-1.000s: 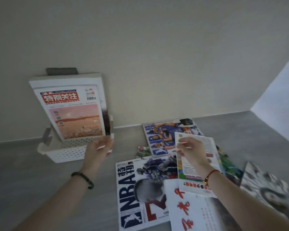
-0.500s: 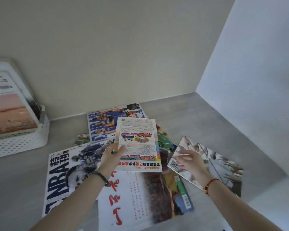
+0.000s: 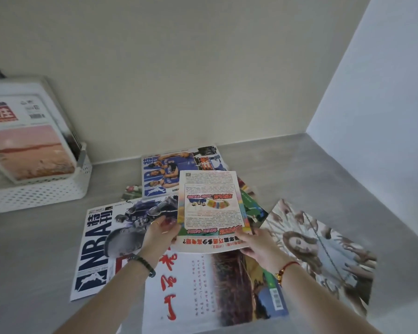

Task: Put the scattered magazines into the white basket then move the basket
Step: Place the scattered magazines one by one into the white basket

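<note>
1. White basket (image 3: 46,194): perforated walls, at the far left by the wall, standing on the grey surface (image 3: 34,249). It holds a sunset-cover magazine (image 3: 32,150), upright and leaning back, with more sheets behind it.
2. Colourful booklet (image 3: 210,208): well to the right of the basket, lifted above the scattered pile, print upside down to the camera. The left hand (image 3: 158,237) has its grip on the lower left corner. The right hand (image 3: 258,244) has its grip pinching the lower right edge.
3. Large NBA magazine (image 3: 99,249): flat, the loose one nearest the basket, to its right and closer to the camera.
4. Second NBA magazine (image 3: 169,169): flat by the wall, right of the basket.
5. Red-calligraphy magazine (image 3: 198,290): flat, right of the basket, closest to the camera, overlapping the large NBA magazine.
6. Green magazine (image 3: 253,208): mostly hidden behind the booklet.
7. Portrait magazine (image 3: 323,251): flat, farthest right of the basket.
8. Black bead bracelet (image 3: 145,263) on the left wrist; red cord bracelet (image 3: 287,267) on the right wrist.
</note>
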`<state>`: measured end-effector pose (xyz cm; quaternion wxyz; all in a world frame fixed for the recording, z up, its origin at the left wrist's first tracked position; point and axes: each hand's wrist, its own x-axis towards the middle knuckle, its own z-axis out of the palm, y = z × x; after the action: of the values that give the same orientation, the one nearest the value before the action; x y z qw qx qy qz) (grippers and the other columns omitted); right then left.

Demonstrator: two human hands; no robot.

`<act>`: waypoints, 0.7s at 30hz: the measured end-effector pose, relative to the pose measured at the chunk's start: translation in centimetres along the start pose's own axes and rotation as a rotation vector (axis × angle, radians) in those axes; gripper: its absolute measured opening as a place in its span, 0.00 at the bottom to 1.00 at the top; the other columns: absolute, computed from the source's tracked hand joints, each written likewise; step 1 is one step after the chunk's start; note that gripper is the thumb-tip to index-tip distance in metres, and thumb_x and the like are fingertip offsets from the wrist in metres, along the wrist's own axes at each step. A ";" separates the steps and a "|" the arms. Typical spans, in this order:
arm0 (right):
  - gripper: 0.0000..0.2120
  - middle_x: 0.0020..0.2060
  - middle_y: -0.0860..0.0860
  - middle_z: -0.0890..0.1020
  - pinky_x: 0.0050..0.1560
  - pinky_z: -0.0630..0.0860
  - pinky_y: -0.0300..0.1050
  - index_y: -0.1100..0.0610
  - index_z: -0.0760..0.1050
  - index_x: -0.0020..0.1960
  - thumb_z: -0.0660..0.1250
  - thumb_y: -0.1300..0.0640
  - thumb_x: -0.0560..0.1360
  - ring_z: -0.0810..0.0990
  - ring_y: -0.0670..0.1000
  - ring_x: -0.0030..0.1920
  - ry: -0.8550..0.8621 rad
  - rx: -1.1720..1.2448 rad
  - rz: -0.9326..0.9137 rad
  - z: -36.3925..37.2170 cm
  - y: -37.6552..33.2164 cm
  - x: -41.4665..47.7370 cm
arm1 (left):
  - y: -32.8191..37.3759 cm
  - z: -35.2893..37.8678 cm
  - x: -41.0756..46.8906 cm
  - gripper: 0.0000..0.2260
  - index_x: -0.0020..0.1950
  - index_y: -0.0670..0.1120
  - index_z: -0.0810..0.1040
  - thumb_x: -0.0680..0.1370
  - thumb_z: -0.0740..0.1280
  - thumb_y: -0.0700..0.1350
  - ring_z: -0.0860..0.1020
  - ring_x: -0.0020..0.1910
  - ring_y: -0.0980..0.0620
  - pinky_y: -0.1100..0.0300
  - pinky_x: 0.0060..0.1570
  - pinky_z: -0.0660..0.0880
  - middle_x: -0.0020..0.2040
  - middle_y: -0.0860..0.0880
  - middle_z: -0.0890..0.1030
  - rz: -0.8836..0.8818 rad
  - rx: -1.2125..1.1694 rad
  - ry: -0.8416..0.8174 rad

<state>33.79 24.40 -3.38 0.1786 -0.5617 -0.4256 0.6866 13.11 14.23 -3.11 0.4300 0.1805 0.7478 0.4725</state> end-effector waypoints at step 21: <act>0.08 0.39 0.56 0.82 0.36 0.81 0.55 0.59 0.75 0.40 0.61 0.68 0.74 0.83 0.57 0.39 -0.063 0.536 -0.150 6.1 -5.8 -1.2 | 6.9 -6.2 -1.2 0.08 0.52 0.48 0.79 0.74 0.66 0.40 0.79 0.44 0.54 0.68 0.35 0.77 0.51 0.48 0.80 0.119 -0.389 -0.056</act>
<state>27.18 24.49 1.93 0.3578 -0.4398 -0.2742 0.7768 7.85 13.36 4.50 0.4487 0.1513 0.6182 0.6273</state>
